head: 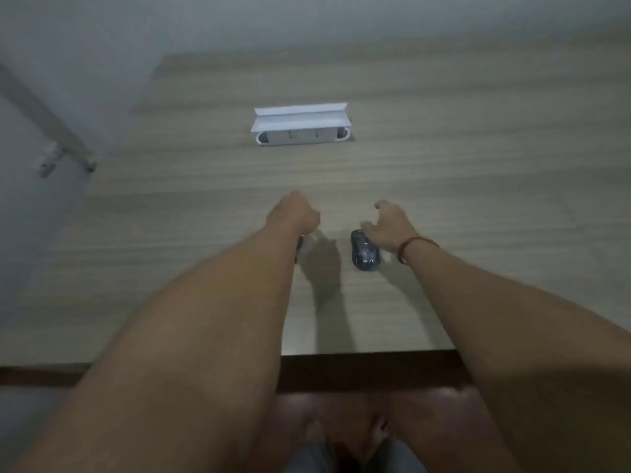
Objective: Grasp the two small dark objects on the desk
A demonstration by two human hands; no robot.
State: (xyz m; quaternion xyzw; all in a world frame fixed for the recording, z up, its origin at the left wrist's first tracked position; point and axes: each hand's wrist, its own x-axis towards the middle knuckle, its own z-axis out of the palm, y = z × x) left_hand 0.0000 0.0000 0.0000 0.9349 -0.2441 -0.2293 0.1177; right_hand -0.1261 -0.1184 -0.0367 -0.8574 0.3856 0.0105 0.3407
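My left hand (pixel 294 213) is curled over the wooden table (pixel 478 186). It grips a thin dark object (pixel 299 246) that pokes out beneath the wrist; most of it is hidden and blurred. My right hand (pixel 389 228), with a red band on its wrist, hovers with loosely curled fingers over the front end of a black computer mouse (pixel 365 257). The mouse has white lettering and lies on the table between my two forearms. I cannot tell if the fingers touch it.
A white socket box (pixel 302 129) with its lid raised sits in the table further back. The near table edge (pixel 368 352) runs above a dark brown floor. A grey wall and a metal bracket (pixel 51 160) are at the left.
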